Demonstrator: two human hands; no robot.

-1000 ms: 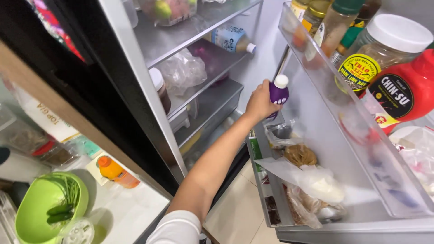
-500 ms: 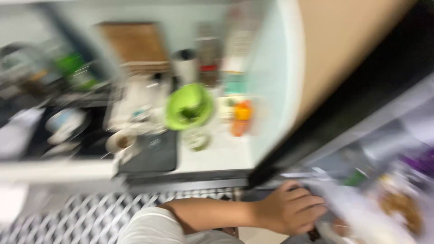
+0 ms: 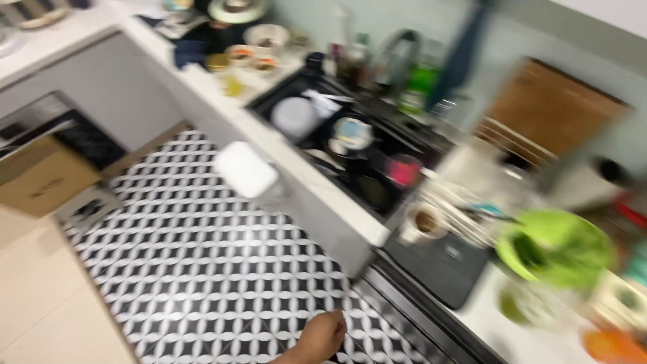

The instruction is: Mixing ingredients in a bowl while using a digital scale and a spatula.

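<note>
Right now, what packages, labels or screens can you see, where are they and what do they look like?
Green bottle: behind the sink, blurred.
Brown cardboard box: floor, far left.
White box-like pack: counter edge, rounded.
Dark flat scale-like device: counter beside green bowl; display unreadable.

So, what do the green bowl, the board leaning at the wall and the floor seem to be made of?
The picture is blurred, so these are guesses. Green bowl: probably plastic, as the lime colour is bright, even and a bit glossy. Board: looks like wood, brown and matte, with faint grain. Floor: likely ceramic tile, with a repeating black and white pattern and a smooth surface.
</note>
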